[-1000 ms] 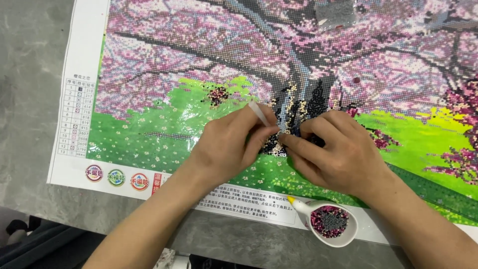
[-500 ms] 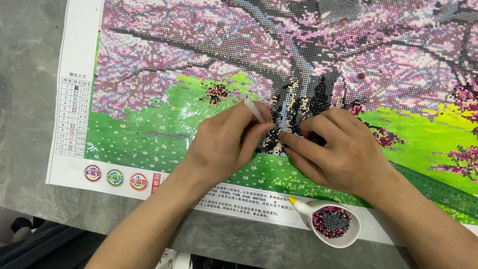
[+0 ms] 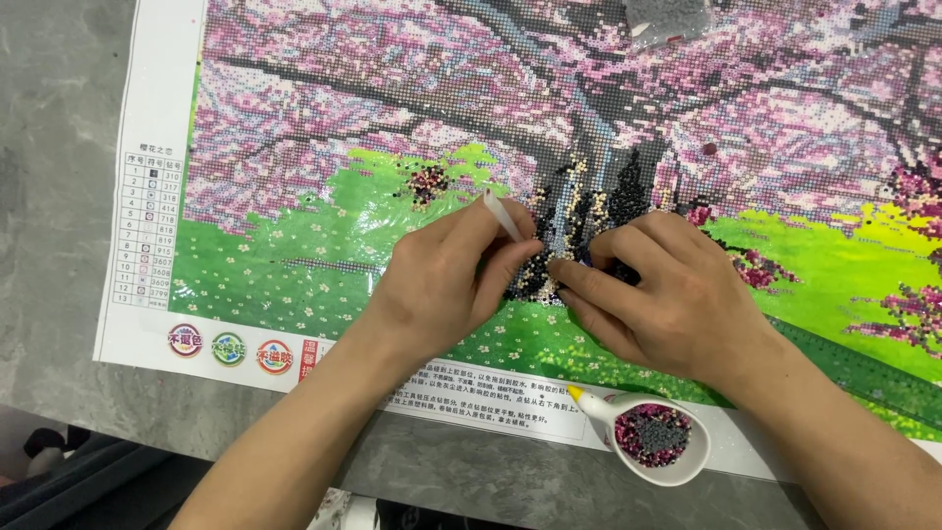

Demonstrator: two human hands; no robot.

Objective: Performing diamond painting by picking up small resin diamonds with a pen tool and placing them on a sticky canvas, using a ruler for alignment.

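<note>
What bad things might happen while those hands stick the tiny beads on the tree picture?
The white tray of loose beads sits near the table edge, just by the right hand's wrist; a nudge might spill it. Both hands rest on the canvas, so the left hand, holding the white pen, may smudge or shift beads underneath.

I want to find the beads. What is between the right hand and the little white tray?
In the head view, only a strip of the canvas lies between the right hand and the tray: green picture, then the white printed border.
</note>
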